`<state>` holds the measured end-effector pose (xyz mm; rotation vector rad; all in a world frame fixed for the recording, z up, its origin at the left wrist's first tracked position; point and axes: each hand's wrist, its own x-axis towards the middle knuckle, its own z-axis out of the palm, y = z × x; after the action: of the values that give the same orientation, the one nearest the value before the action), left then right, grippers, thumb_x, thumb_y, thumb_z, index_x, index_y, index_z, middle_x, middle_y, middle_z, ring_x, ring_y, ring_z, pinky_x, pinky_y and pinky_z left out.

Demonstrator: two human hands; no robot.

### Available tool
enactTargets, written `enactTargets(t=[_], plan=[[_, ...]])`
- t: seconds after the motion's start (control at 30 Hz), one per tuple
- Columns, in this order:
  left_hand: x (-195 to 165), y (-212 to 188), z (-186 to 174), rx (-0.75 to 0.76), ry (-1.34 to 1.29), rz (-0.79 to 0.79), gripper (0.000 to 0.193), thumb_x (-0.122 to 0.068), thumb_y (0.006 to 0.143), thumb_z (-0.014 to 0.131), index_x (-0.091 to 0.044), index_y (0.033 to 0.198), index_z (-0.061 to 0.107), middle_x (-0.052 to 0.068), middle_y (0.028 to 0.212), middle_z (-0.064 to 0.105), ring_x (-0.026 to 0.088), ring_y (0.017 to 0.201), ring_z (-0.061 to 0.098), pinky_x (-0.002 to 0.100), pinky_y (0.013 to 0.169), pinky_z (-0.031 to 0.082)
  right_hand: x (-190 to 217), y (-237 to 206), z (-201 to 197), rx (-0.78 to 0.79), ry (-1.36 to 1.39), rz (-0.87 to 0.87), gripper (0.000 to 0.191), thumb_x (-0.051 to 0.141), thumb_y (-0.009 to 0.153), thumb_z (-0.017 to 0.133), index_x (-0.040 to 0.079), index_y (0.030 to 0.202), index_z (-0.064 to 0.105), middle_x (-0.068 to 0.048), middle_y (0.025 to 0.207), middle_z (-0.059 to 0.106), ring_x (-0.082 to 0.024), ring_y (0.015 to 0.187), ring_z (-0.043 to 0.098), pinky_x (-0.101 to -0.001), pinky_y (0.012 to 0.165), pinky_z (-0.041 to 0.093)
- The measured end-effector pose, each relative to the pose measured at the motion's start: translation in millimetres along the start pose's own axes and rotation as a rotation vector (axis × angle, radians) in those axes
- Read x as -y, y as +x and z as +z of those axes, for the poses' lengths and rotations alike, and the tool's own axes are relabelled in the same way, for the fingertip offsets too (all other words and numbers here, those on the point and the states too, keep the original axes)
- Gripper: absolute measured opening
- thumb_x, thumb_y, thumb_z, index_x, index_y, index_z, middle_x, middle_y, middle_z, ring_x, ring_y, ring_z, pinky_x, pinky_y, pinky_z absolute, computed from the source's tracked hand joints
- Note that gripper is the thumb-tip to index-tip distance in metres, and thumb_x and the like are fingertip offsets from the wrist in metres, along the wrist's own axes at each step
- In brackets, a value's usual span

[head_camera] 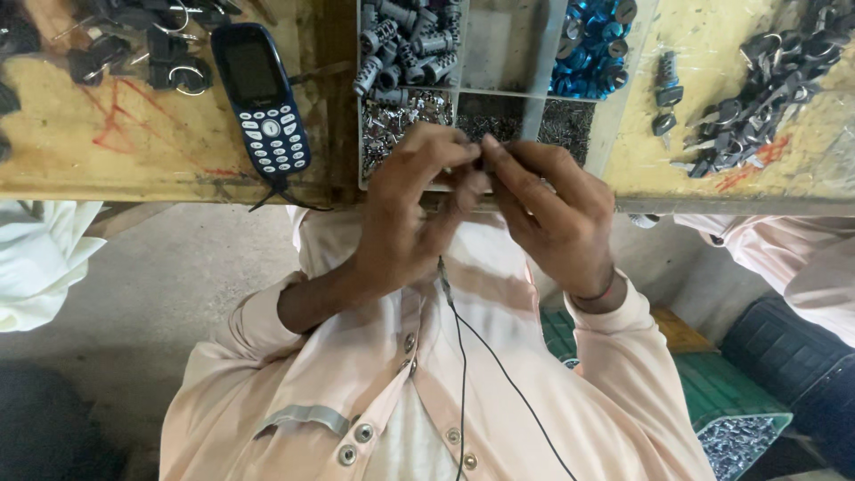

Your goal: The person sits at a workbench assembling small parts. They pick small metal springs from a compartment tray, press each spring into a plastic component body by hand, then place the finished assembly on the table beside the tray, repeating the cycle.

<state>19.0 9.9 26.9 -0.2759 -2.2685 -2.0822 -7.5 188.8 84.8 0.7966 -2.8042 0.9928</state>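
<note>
We hold a small dark part [481, 166] pinched between the fingertips of our left hand [410, 214] and right hand [552, 214], just at the near edge of the grey compartment tray [534, 111]. Both sets of fingers are clamped together on it from opposite sides, equally near; its long axis we cannot tell, as our fingers hide it.

Both hands [485, 200] pinching a small part, over divided tray [499, 89] — phone [263, 98] beside
</note>
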Motion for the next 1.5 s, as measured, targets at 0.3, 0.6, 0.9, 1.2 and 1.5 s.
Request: enactTargets(t=[0.3,0.6,0.9,1.2,1.5], plan=[[29.1,17.4,-6.5,0.153,-0.168,0.085,0.016,-0.002,0.099,0.076,-0.003,0.114,0.073,0.012,0.114,0.078,0.018,0.101,0.080,0.028,0.089,0.066,-62.3,21.4,-20.6,-0.069,-0.039,0.271,0.013,-0.010,0.096,0.077,-0.001,0.105,0.076,-0.015,0.099,0.070,-0.021,0.082,0.072,-0.0319,0.062,0.055],[31.0,24.0,-6.6,0.172,-0.070,0.164,0.011,-0.002,0.096,0.078,-0.003,0.106,0.074,0.010,0.111,0.077,0.021,0.100,0.079,0.031,0.087,0.064,-127.8,16.2,-0.4,-0.071,-0.132,0.146,0.014,-0.007,0.098,0.081,-0.003,0.103,0.068,-0.018,0.096,0.065,-0.032,0.088,0.066,-0.0383,0.078,0.051],[34.4,25.0,-6.8,0.246,0.010,0.251,0.017,0.004,0.095,0.075,-0.004,0.108,0.069,0.008,0.114,0.075,0.022,0.102,0.076,0.033,0.086,0.063,-105.0,7.0,-19.0,-0.162,1.200,0.517,0.025,0.001,0.096,0.068,0.005,0.121,0.065,-0.007,0.085,0.073,-0.011,0.071,0.070,-0.0228,0.062,0.057],[11.5,24.4,-13.4,0.289,0.379,0.579,0.021,-0.008,0.094,0.079,0.000,0.111,0.068,0.016,0.121,0.069,0.030,0.113,0.070,0.039,0.092,0.062,-43.1,-39.6,-8.1,0.041,0.935,0.535,0.024,-0.013,0.099,0.067,-0.009,0.123,0.068,-0.014,0.106,0.068,-0.018,0.091,0.071,-0.0286,0.081,0.060],[6.3,28.9,-13.9,0.324,0.460,0.668,0.019,-0.007,0.100,0.078,-0.001,0.102,0.060,0.019,0.126,0.068,0.031,0.119,0.069,0.040,0.100,0.062,-46.8,-38.9,-0.2,0.085,1.044,0.667,0.018,-0.009,0.099,0.068,-0.008,0.117,0.062,-0.013,0.103,0.070,-0.016,0.085,0.070,-0.0291,0.075,0.061]])
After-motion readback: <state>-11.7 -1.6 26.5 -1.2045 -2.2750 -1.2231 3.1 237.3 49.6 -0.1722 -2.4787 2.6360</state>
